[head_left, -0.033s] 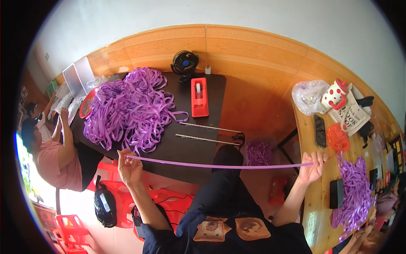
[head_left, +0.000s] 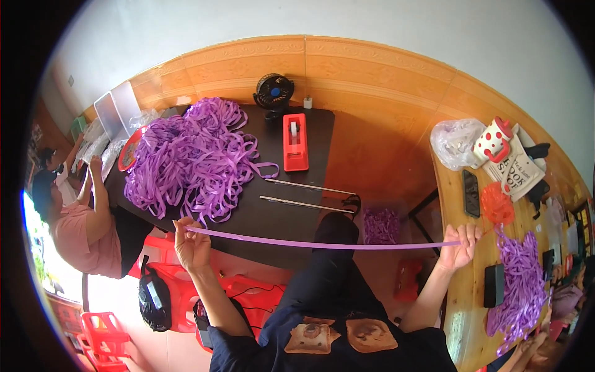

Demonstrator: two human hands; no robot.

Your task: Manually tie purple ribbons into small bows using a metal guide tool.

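A purple ribbon (head_left: 322, 245) stretches nearly taut across in front of me, sagging slightly in the middle. My left hand (head_left: 193, 249) pinches its left end near the front edge of the dark table. At the right, my right hand (head_left: 460, 247) is closed on the other end, beside the wooden table's near edge. Beyond my left hand, a big heap of purple ribbons (head_left: 186, 158) covers much of the dark table. Another ribbon pile (head_left: 519, 282) lies on the wooden table, right of my right hand.
On the dark table (head_left: 273, 242) stand a red tape dispenser (head_left: 295, 144), a black fan (head_left: 273, 93) and two thin rods (head_left: 310, 205). The wooden table (head_left: 455, 273) holds a phone (head_left: 471, 193) and a dark box (head_left: 494, 285). A person in pink (head_left: 87, 242) works at far left.
The whole view has shifted slightly. Both hands keep their grip on the ribbon.
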